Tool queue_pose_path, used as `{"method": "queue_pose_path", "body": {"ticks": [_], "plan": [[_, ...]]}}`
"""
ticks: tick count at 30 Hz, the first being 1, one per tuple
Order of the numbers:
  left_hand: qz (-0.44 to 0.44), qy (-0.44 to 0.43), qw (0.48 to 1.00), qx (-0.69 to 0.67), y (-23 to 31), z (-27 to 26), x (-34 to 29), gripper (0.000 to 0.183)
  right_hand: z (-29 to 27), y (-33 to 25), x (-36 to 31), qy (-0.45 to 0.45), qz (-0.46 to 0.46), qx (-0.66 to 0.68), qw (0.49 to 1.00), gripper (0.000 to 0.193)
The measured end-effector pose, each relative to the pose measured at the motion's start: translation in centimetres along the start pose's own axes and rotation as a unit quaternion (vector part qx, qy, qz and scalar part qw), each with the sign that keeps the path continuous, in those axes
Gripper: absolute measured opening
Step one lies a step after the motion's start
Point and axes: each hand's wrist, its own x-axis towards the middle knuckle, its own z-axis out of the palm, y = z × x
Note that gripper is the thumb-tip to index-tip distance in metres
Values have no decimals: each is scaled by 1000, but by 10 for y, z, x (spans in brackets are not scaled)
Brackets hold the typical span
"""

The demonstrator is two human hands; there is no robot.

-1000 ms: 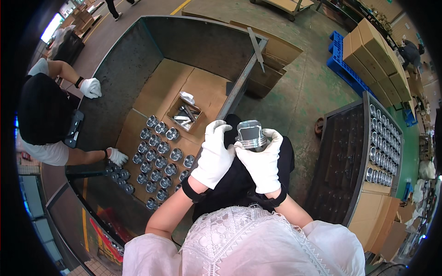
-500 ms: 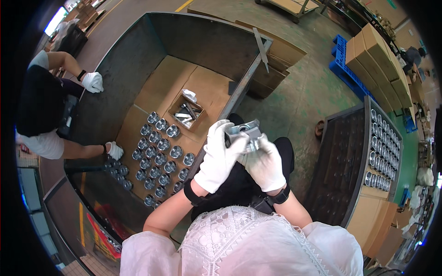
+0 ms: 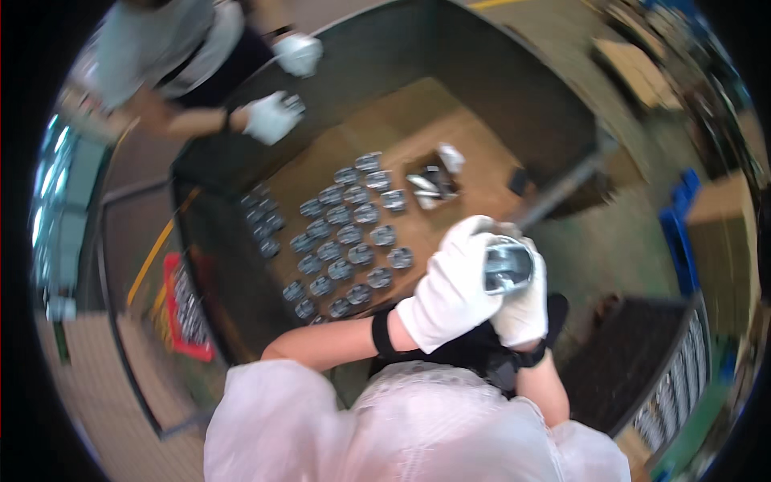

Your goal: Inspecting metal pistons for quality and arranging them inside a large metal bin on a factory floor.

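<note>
A shiny metal piston [image 3: 509, 269], its hollow round end facing me, is between my two white-gloved hands in front of my body. My left hand [image 3: 454, 289] is closed on its left side, fingers over the top. My right hand [image 3: 524, 312] is wrapped round it from the right and below, partly hidden behind it. Left of my hands, many similar pistons [image 3: 349, 234] stand in rows on cardboard [image 3: 474, 145] inside a large dark metal bin. A small cardboard box [image 3: 440, 197] with tools lies beside them. The picture is blurred by motion.
At the bin's far left a co-worker's gloved hand [image 3: 273, 118] holds a small metal part; the other glove [image 3: 299, 55] is at the bin rim. On my right stands a dark rack [image 3: 618, 345] with rows of metal parts. A red tray [image 3: 186, 309] lies far left.
My view has swung, shifting the bin. Both hands have turned the piston so its hollow end faces me. The co-worker's lower hand has come up from the pistons with a metal part.
</note>
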Motion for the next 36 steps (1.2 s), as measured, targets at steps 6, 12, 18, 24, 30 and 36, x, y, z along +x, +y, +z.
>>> {"method": "queue_pose_path", "body": {"ticks": [6,12,18,24,30,36], "plan": [[-117,-46,988,92,-79,-108,-36,38,38,35,12,-114,-22,-460,880,48],[-497,-93,781,368,-314,-259,-162,52,20,93,38,-165,-251,-765,570,30],[-636,-175,635,402,-455,-282,-280,48,28,129,56,-123,-326,-859,374,31],[-675,20,675,298,-521,-248,-351,47,33,131,61,-116,-301,-873,366,33],[-574,-21,729,372,-522,-229,-361,39,33,134,61,-108,-262,-885,370,33],[-614,-30,661,429,-434,-190,-365,27,33,135,59,-110,-256,-880,384,34]]}}
